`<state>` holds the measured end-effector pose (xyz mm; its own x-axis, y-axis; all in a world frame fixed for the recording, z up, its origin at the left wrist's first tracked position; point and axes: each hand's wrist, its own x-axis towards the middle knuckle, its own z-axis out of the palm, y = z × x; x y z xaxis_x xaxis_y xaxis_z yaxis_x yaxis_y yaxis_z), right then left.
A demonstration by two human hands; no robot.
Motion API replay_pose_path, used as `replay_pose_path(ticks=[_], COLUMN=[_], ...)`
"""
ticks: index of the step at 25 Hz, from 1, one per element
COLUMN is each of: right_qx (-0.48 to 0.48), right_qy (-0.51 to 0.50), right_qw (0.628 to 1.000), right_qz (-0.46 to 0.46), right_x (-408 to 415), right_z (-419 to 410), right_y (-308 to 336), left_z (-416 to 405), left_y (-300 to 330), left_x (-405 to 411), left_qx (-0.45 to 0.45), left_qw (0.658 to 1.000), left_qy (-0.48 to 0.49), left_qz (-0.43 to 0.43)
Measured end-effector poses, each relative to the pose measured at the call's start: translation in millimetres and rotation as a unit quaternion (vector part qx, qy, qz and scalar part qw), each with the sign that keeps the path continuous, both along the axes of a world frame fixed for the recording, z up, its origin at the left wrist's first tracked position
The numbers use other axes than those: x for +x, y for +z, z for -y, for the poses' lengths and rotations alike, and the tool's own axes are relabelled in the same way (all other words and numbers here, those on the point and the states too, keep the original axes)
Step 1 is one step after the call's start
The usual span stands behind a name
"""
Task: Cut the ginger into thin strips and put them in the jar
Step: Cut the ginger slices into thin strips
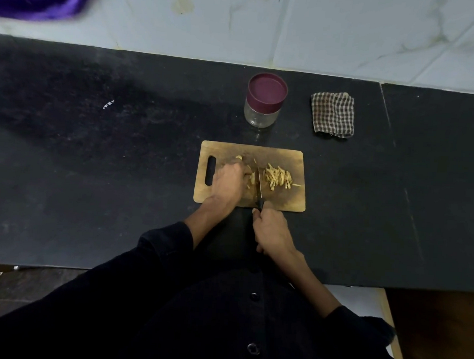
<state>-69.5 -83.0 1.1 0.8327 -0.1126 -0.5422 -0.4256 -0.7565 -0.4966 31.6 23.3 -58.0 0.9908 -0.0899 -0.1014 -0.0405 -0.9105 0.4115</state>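
Board [284,201]: near counter's [92,170] front edge; bare counter left.
Knife [259,185]: blade points away, along board's short side.
Right hand [273,231]: grasps handle.
Left hand [228,183]: fingers curled onto ginger [251,178].
Strips [277,176]: right of blade.
Jar [265,100]: behind board, lid on.

Counted on the black stone tabletop [92,170]: one rectangular wooden cutting board [290,199], one clear glass jar with maroon lid [265,99], one folded brown-checked cloth [333,113], one black-handled knife [259,187], one heap of pale ginger strips [278,177].
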Motion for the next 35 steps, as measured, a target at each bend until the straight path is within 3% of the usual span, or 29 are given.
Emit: replay_pose_path(ticks=[20, 25, 35], right_qx=[-0.049, -0.032, -0.028], right_qy=[0.046, 0.001, 0.03], right_qw=[0.997, 0.999, 0.999], right_qz=[-0.035, -0.019, 0.006], right_x=[-4.0, -2.8, 0.5], right_z=[-3.3, 2.8, -0.9], right_y=[-4.9, -5.8, -1.9], left_z=[-1.1, -1.0, -6.5], left_y=[7.6, 11.4, 18.7], left_x=[-4.2, -5.8, -12.8], left_qx=[-0.027, -0.029, -0.119], left_qw=[1.0, 1.0, 0.993], left_qy=[-0.001, 0.002, -0.006], left_qz=[-0.004, -0.013, 0.009])
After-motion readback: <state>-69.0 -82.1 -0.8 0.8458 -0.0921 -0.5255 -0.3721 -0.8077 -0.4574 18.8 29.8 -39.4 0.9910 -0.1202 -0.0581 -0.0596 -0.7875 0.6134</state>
